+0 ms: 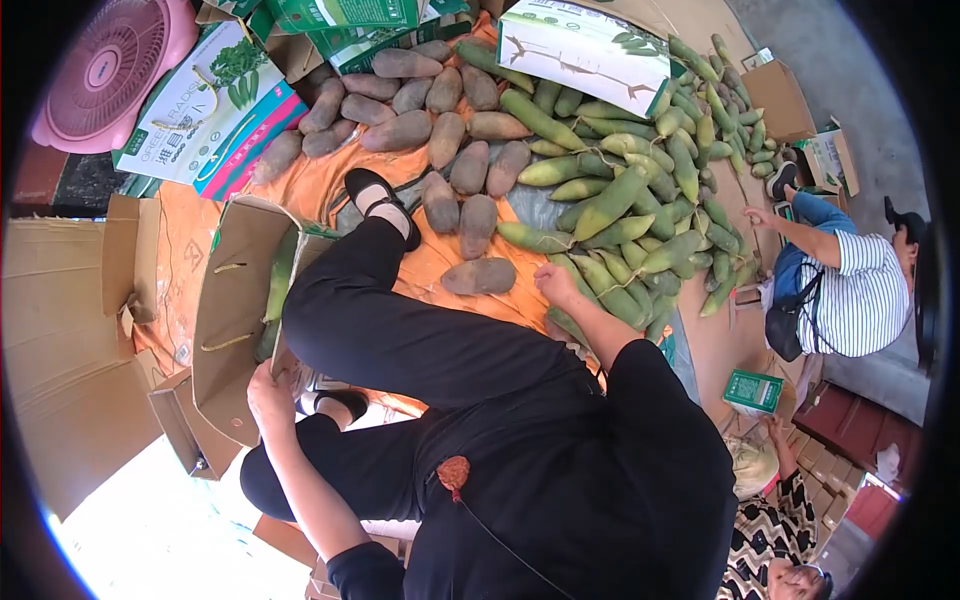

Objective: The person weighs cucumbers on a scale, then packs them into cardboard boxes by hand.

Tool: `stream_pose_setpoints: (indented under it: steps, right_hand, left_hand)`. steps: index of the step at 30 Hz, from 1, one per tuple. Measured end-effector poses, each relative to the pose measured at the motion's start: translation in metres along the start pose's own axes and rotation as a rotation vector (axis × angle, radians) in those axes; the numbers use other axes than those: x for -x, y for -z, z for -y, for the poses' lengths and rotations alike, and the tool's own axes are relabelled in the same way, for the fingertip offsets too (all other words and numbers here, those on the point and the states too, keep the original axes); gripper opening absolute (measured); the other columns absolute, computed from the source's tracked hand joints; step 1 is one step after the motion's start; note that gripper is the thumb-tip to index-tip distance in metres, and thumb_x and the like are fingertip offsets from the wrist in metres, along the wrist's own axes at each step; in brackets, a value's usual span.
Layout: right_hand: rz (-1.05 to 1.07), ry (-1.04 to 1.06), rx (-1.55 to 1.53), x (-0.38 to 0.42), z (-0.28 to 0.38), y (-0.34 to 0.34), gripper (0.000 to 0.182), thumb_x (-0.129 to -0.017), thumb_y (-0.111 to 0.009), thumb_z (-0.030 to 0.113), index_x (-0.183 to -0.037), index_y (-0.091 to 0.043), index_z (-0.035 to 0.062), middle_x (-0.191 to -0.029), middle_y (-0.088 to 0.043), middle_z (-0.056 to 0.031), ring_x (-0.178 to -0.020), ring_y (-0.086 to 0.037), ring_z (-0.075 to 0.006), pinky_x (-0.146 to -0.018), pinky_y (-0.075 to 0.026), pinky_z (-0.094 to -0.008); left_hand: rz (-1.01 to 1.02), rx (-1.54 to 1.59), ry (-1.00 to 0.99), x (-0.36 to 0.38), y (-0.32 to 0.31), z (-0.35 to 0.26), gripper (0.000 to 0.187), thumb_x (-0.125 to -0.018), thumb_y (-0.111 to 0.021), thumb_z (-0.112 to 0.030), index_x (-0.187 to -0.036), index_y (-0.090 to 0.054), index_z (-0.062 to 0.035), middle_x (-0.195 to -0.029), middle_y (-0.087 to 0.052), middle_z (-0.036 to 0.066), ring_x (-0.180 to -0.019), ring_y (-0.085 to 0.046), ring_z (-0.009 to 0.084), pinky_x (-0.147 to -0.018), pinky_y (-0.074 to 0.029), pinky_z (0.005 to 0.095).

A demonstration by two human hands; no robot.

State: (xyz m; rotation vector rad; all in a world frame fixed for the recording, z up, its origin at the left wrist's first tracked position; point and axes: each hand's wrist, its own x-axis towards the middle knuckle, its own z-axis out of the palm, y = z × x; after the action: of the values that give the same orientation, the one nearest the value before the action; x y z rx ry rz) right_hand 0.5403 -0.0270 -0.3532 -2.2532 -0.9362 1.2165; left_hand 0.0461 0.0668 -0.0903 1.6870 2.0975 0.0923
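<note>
My left hand [272,398] is at the lower edge of an open cardboard box [225,290], its fingers closed on the edge. Inside the box lie green radishes [281,275], partly hidden by the wall. My right hand [553,283] is beside the big pile of green radishes [610,205], near its lower left side, with the fingers bent; whether they hold anything is too small to tell. A brown, soil-covered root [479,277] lies just left of my right hand on the orange sheet [430,262]. More brown roots [404,131] lie beyond it.
A pink fan [105,70] and printed cartons [210,105] stand at the upper left. A white carton [585,50] rests by the pile. Cardboard [60,340] stands at the left. One person in stripes [865,290] sits at the right; another [775,530] is at the lower right.
</note>
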Motion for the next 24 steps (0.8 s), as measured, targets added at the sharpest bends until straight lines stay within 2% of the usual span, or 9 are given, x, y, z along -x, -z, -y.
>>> stream_pose_setpoints:
  steps: [2,6,9,11,14,15,19,21,24]
  right_hand:
    - [0.007,0.081,0.291,0.012,0.011,0.011,0.019,-0.078,-0.061,0.011,-0.095,-0.068,0.0056,-0.087,-0.069,-0.0153,-0.076,-0.066,-0.0264,-0.073,-0.052,-0.0339]
    - [0.024,-0.026,0.267,0.003,0.008,0.021,0.019,-0.078,-0.064,0.018,-0.092,-0.069,0.0065,-0.091,-0.068,-0.0168,-0.089,-0.065,-0.0318,-0.081,-0.05,-0.0377]
    - [-0.124,0.001,0.351,-0.007,0.029,0.028,0.018,-0.078,-0.065,0.017,-0.091,-0.068,0.0066,-0.093,-0.067,-0.0174,-0.091,-0.063,-0.0324,-0.082,-0.049,-0.0399]
    - [-0.161,0.231,0.485,-0.024,0.034,0.028,0.019,-0.077,-0.063,0.013,-0.095,-0.066,0.0056,-0.093,-0.065,-0.0182,-0.092,-0.061,-0.0354,-0.083,-0.048,-0.0416]
    - [-0.161,0.312,0.618,-0.032,0.072,0.021,0.026,-0.077,-0.064,0.012,-0.101,-0.063,0.0053,-0.104,-0.062,-0.0173,-0.101,-0.057,-0.034,-0.087,-0.047,-0.0422]
    - [-0.079,0.249,0.676,-0.039,0.084,0.017,0.036,-0.076,-0.065,0.015,-0.111,-0.059,0.0079,-0.115,-0.058,-0.0148,-0.11,-0.053,-0.0325,-0.091,-0.045,-0.0415]
    - [-0.007,0.154,0.817,-0.059,0.101,-0.006,0.055,-0.076,-0.067,0.023,-0.126,-0.047,0.0134,-0.122,-0.056,-0.0105,-0.117,-0.05,-0.0283,-0.096,-0.041,-0.0473]
    - [0.042,0.076,0.889,-0.065,0.095,-0.017,0.055,-0.077,-0.067,0.024,-0.128,-0.046,0.0147,-0.128,-0.051,-0.0094,-0.124,-0.044,-0.026,-0.098,-0.038,-0.0509]
    - [0.105,0.028,1.06,-0.065,0.107,-0.022,0.049,-0.08,-0.065,0.021,-0.126,-0.049,0.0149,-0.13,-0.047,-0.0064,-0.125,-0.041,-0.0242,-0.097,-0.037,-0.0494]
  left_hand:
    - [0.002,0.02,0.017,0.0,0.001,-0.001,0.023,-0.077,-0.059,-0.006,-0.099,-0.065,-0.0015,-0.088,-0.064,0.022,-0.088,-0.061,0.0387,-0.079,-0.047,0.0424]
    - [0.016,0.016,0.02,-0.001,-0.002,0.004,0.021,-0.077,-0.058,-0.006,-0.096,-0.065,-0.0013,-0.087,-0.064,0.022,-0.087,-0.062,0.0387,-0.078,-0.047,0.0426]
    - [0.004,-0.005,0.032,0.0,0.0,0.001,0.021,-0.078,-0.059,-0.006,-0.097,-0.065,-0.0022,-0.087,-0.064,0.022,-0.087,-0.062,0.0386,-0.078,-0.047,0.0426]
    - [0.01,-0.019,0.058,0.0,0.0,0.0,0.021,-0.078,-0.059,-0.006,-0.098,-0.065,-0.003,-0.088,-0.064,0.022,-0.087,-0.062,0.0386,-0.078,-0.047,0.0426]
    - [-0.018,-0.031,0.045,0.001,0.001,-0.003,0.024,-0.077,-0.061,-0.006,-0.101,-0.066,-0.0043,-0.089,-0.064,0.022,-0.088,-0.062,0.0384,-0.078,-0.047,0.0425]
    - [-0.013,-0.028,0.034,0.002,0.003,-0.009,0.025,-0.077,-0.061,-0.006,-0.102,-0.066,-0.0045,-0.091,-0.064,0.022,-0.088,-0.062,0.0384,-0.079,-0.047,0.0426]
    - [-0.031,0.01,0.001,0.003,0.001,0.0,0.022,-0.078,-0.061,-0.006,-0.1,-0.066,-0.0047,-0.094,-0.064,0.02,-0.09,-0.061,0.0382,-0.078,-0.048,0.0433]
    - [-0.061,0.013,-0.009,0.005,0.001,-0.005,0.018,-0.078,-0.06,-0.005,-0.095,-0.065,-0.0044,-0.092,-0.063,0.019,-0.089,-0.061,0.0382,-0.077,-0.048,0.0438]
    - [-0.067,-0.037,-0.031,0.005,0.003,-0.007,0.015,-0.077,-0.06,-0.003,-0.092,-0.064,-0.0049,-0.088,-0.061,0.018,-0.086,-0.06,0.0365,-0.075,-0.048,0.045]
